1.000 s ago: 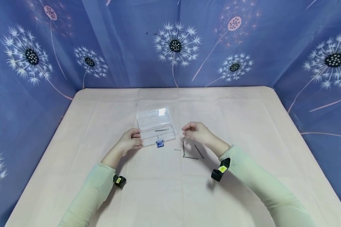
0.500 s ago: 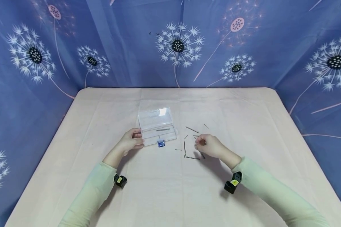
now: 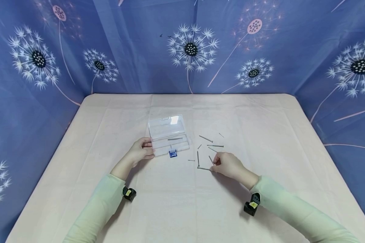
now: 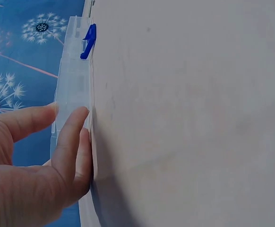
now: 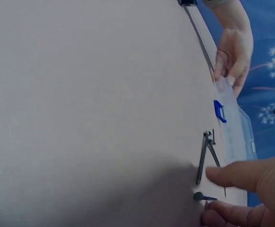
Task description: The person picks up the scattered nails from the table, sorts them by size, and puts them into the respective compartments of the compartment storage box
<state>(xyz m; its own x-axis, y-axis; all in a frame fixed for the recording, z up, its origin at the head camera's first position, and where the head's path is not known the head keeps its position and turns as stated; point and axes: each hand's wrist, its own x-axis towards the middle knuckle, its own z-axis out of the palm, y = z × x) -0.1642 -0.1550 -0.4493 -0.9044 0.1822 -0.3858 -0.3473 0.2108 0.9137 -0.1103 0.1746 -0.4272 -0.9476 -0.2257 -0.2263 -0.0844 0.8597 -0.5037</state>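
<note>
A clear plastic box [image 3: 166, 127] lies with its lid folded back, and one nail [image 3: 174, 139] rests in a compartment. My left hand [image 3: 138, 151] holds the box's left end, thumb and fingers on its sides in the left wrist view. To the right of the box, my right hand [image 3: 229, 165] is low over a nail [image 3: 211, 160], partly covering it. In the right wrist view, my thumb and fingers stand apart on either side of a nail head [image 5: 198, 196]. Another nail [image 3: 203, 168] runs up to my fingertips.
Several more nails, long and short, lie scattered nearby, including a long nail [image 3: 198, 158] and a short nail [image 3: 191, 160]. A blue latch [image 3: 173, 153] hangs at the box's front. Pale cloth covers the table [image 3: 170, 209], and a blue dandelion-print curtain [image 3: 134, 50] stands behind.
My right hand has moved right and toward me, from beside the box down to the nearer nails, uncovering several nails. My left hand and the box stay in place.
</note>
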